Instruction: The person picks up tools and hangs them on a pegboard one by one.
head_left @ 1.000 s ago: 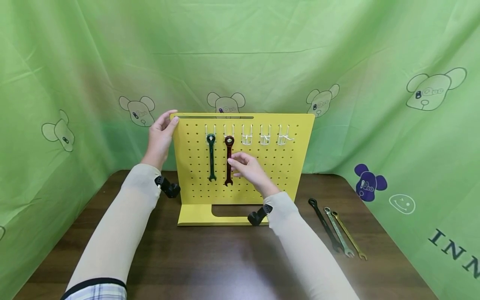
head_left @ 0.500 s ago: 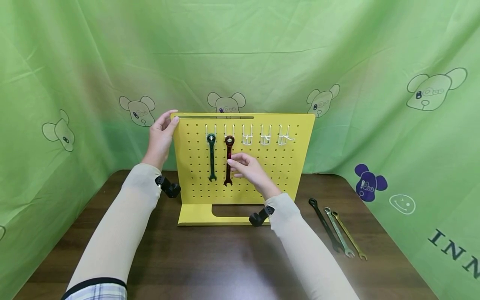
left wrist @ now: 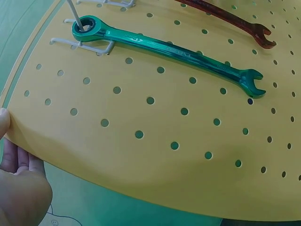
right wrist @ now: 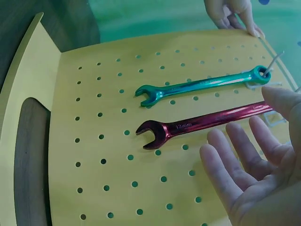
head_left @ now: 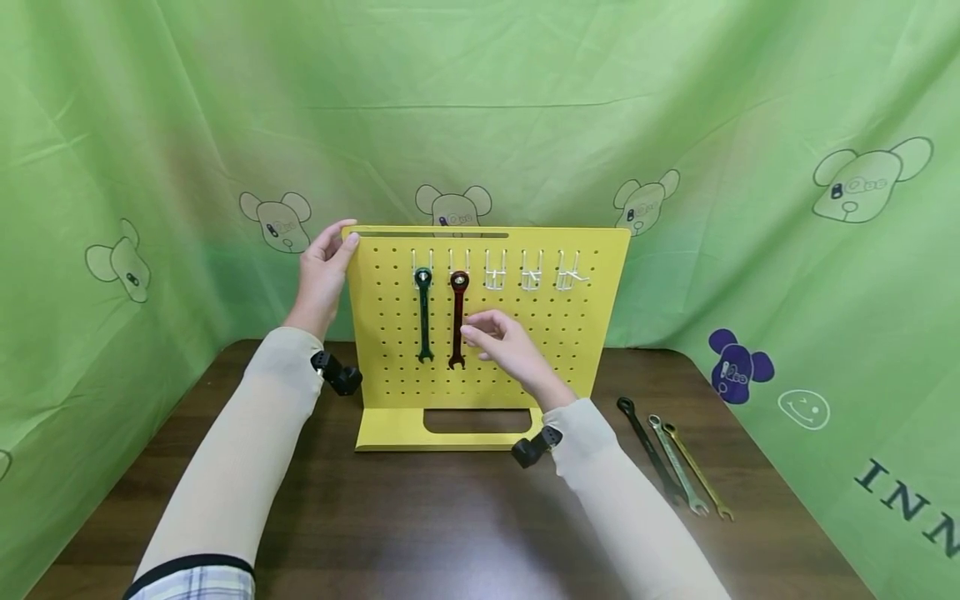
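A yellow pegboard (head_left: 555, 342) stands upright on the table, and my left hand (head_left: 321, 279) grips its upper left corner, thumb in front and fingers behind. From its white hooks hang a green wrench (head_left: 424, 317) and, to the right of it, a dark red wrench (head_left: 458, 321), each by its ring end. In the right wrist view the red wrench (right wrist: 202, 125) reads 13mm on its shaft. My right hand (head_left: 506, 346) is just right of the red wrench, fingers loosely spread and holding nothing; the right wrist view shows the fingers (right wrist: 223, 155) apart from the shaft.
Three more white hooks (head_left: 531, 271) are along the board's top right. A black wrench (head_left: 648, 450), a silver wrench (head_left: 677, 462) and a gold wrench (head_left: 697, 471) lie on the brown table (head_left: 420, 525) at the right. A green curtain (head_left: 480, 100) surrounds the table.
My right hand has let go of the red wrench and drawn back slightly right and down. The red wrench stays hanging. My left hand keeps its place on the corner.
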Demonstrator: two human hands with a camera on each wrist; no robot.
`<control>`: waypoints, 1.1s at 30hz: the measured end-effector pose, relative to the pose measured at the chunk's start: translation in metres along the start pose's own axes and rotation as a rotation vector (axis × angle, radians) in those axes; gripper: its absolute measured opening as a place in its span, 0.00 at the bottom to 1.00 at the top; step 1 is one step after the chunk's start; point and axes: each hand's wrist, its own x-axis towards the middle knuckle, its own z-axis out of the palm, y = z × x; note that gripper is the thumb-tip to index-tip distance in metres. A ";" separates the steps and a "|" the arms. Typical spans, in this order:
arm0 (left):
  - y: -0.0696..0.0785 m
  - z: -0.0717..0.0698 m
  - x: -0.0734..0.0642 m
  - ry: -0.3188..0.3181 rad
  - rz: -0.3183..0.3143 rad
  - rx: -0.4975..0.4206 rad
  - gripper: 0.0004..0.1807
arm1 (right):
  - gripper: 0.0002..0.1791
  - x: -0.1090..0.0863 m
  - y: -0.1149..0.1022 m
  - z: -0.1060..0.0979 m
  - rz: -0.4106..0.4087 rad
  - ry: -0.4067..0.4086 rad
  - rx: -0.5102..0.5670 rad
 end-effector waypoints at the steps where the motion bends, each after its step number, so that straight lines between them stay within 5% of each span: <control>1: 0.000 -0.001 0.000 -0.001 0.002 0.000 0.18 | 0.26 -0.001 0.000 0.000 -0.003 -0.005 -0.005; 18: -0.001 -0.001 0.000 0.004 0.001 0.008 0.20 | 0.25 -0.026 0.001 -0.022 0.016 -0.063 -0.060; 33: 0.000 0.000 -0.002 0.012 0.007 -0.031 0.19 | 0.25 -0.059 0.024 -0.062 0.058 -0.063 -0.152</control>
